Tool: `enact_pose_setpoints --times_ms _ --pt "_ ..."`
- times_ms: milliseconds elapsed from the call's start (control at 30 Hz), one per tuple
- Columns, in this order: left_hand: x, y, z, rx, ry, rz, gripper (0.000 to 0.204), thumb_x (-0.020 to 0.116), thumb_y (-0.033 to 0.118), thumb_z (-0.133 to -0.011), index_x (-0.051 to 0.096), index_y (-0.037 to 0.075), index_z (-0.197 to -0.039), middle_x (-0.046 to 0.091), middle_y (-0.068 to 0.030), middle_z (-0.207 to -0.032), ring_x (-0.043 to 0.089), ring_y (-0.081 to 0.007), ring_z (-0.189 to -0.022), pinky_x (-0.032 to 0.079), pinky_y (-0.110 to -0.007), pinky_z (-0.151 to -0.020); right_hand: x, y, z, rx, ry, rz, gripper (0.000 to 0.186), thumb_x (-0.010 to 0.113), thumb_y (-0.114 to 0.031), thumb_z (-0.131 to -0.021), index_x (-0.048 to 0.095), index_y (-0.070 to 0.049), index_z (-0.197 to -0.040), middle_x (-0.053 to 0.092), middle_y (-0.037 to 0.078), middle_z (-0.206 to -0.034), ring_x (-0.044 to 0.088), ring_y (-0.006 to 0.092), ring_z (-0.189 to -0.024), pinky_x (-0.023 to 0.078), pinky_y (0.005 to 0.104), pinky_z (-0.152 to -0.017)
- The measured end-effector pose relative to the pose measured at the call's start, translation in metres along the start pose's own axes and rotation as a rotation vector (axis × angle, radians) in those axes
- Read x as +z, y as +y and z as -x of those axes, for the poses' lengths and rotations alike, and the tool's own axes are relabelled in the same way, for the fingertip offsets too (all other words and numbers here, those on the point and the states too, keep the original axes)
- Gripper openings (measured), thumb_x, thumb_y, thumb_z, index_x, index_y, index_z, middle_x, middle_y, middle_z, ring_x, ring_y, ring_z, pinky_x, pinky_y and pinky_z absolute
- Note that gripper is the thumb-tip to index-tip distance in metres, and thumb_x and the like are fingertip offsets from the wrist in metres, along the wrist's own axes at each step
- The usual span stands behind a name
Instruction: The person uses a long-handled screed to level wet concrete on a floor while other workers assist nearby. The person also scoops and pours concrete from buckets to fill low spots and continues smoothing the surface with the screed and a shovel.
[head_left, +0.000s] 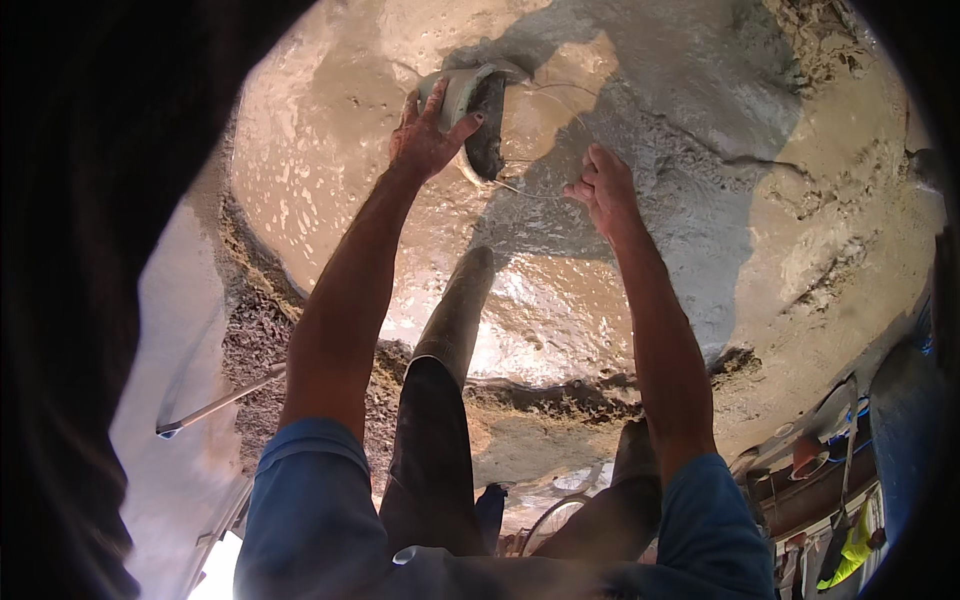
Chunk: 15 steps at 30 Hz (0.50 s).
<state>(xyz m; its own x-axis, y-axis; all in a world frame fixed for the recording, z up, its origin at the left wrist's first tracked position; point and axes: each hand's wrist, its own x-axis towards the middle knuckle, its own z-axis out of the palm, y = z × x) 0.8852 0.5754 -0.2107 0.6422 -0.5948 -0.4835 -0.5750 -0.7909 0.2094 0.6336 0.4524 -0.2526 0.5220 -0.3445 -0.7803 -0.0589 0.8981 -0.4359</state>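
A pale grey bucket [457, 97] lies tipped in wet slurry, its dark mouth facing right. My left hand [430, 138] grips its outer side, fingers spread over the wall and thumb at the rim. A thin wire handle [532, 194] loops from the rim toward my right hand [603, 187], whose fingers are closed around it. What lies deep inside the bucket is too dark to make out.
Grey-brown slurry [680, 220] surrounds the bucket, partly in shadow. A boot [455, 310] stands in it between my arms. Rough earth [262, 350] edges the pool, with a long-handled tool [220, 402] at left. A bright yellow cloth [850, 552] hangs at lower right.
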Motion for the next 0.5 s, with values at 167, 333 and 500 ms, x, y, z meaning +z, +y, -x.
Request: enact_pose_setpoints --times_ms 167,333,500 --pt "0.018 0.059 0.036 0.17 -0.06 0.083 0.088 0.065 0.061 -0.08 0.029 0.022 -0.151 0.025 -0.0237 -0.153 0.039 -0.0394 -0.135 0.039 -0.047 -0.107 -0.033 -0.024 0.073 -0.034 0.132 -0.007 0.022 0.047 -0.026 -0.1 0.047 -0.011 -0.085 0.032 -0.005 -0.058 0.036 0.0099 -0.047 0.048 0.04 -0.065" --pt "0.048 0.083 0.066 0.225 -0.32 0.318 0.084 0.065 0.055 -0.084 0.028 0.022 -0.151 0.029 -0.021 -0.153 0.036 -0.0365 -0.138 0.033 -0.044 -0.112 -0.027 -0.043 0.148 -0.073 0.245 0.075 0.023 0.047 -0.024 -0.1 0.046 -0.01 -0.082 0.033 -0.004 -0.059 0.035 0.0102 -0.048 0.045 0.0348 -0.06" --pt "0.078 0.049 0.092 0.125 -0.505 0.459 0.078 0.06 0.055 -0.087 0.032 0.017 -0.15 0.041 -0.0212 -0.147 0.033 -0.0377 -0.139 0.029 -0.043 -0.114 0.034 -0.046 0.215 -0.163 0.279 0.087 0.024 0.049 -0.022 -0.101 0.045 -0.011 -0.08 0.028 -0.006 -0.062 0.026 0.004 -0.053 0.031 0.026 -0.05"
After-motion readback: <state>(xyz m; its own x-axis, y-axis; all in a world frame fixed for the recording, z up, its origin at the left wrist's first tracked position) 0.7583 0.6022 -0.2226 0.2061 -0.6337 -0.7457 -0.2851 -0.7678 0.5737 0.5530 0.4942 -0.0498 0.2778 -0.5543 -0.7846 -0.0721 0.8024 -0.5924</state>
